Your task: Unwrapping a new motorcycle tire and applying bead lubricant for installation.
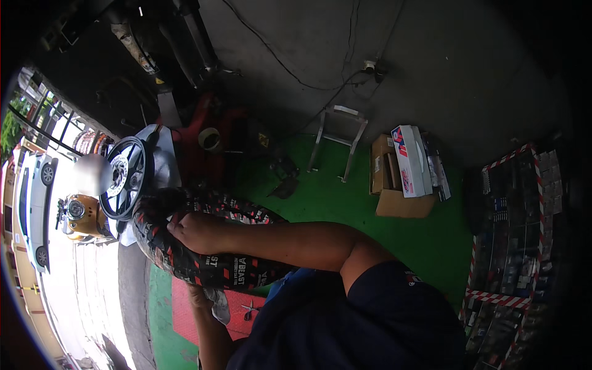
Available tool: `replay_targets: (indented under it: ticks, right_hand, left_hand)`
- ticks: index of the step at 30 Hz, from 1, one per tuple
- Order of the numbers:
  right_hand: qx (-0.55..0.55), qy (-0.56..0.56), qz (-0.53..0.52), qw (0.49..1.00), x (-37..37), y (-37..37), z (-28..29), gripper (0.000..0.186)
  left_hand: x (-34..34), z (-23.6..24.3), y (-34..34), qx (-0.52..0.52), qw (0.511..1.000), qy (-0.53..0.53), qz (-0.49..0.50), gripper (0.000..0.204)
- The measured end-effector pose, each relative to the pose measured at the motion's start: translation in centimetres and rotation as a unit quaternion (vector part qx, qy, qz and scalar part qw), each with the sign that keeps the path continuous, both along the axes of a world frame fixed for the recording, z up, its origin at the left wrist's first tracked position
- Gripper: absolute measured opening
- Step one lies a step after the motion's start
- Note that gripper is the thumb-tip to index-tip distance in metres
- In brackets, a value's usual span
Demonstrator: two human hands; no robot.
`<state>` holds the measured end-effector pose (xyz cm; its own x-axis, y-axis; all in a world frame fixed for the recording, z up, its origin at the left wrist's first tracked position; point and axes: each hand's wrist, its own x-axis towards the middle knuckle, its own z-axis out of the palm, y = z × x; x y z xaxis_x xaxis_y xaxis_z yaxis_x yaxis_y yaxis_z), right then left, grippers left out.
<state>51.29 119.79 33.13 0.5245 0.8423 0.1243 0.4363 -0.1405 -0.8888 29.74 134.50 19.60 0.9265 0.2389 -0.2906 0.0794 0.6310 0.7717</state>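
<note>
Indoors, as the head view shows, a green floor (pixel 333 200) runs past the tyre (pixel 213 266), a ring in a black wrap with red and white print, held in front of the person's body. Below the tyre lies a red plate (pixel 185 308) with scissors (pixel 248 310) on it. Just left of the tyre's top end is a dark-rimmed wheel (pixel 126 176); beyond the tyre stands a red machine (pixel 200 123) with a roll of tape (pixel 210 139). Farther beyond the tyre rises a dark wall (pixel 296 49) hung with cables, and a metal stand (pixel 339 139) is on the floor before it. Right of the tyre are cardboard boxes (pixel 404 206) and, well apart, a rack (pixel 505 300) edged in red-and-white stripes. Far left of the tyre, in bright daylight, are a yellow motorbike (pixel 86 213) and a white car (pixel 36 209). The right arm crosses over the tyre with its elbow bent, and the right hand (pixel 192 232) has its fingers curled, clamped on the tyre near its left end. The left forearm comes up from below; the left hand (pixel 197 297) is at the tyre's lower side, partly hidden beside a grey cloth-like piece (pixel 219 306), and I cannot tell its grip.
</note>
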Motion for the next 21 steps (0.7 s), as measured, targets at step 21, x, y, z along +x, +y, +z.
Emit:
replay_targets:
  ticks: [21]
  right_hand:
    - [-0.116,0.381,-0.102,0.912,4.6,-25.0,-22.5,0.057]
  left_hand:
    - [8.6,2.2,-24.6,-0.049,0.979,0.197,0.019,0.018]
